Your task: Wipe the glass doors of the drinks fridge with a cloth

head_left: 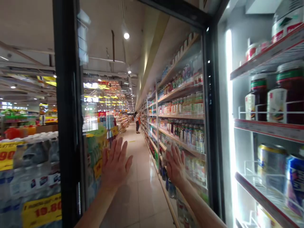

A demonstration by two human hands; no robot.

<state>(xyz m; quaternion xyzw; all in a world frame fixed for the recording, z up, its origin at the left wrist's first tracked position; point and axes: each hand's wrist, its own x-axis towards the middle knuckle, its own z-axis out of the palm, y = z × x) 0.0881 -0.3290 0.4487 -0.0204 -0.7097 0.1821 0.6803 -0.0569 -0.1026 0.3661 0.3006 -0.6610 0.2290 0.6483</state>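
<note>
A glass cooler door (142,19) with a black frame stands open in front of me. My left hand (116,163) lies flat against its pane, fingers outstretched, with nothing in it. On the right part of the same pane, my right hand (176,164) presses a pale crumpled cloth (168,152), its fingers bent over it. The cloth is small and blurred, and its far side is hidden by the hand. Through the glass, bottled drinks (185,136) on shelves show behind the right hand.
To the right is the lit cooler interior with wire-fronted shelves (268,128), dark bottles (255,96) and cans (270,161). Packs of bottled water (35,180) with yellow price signs (42,210) stand left. Beyond the pane, a person (137,122) stands in the tiled aisle (144,190).
</note>
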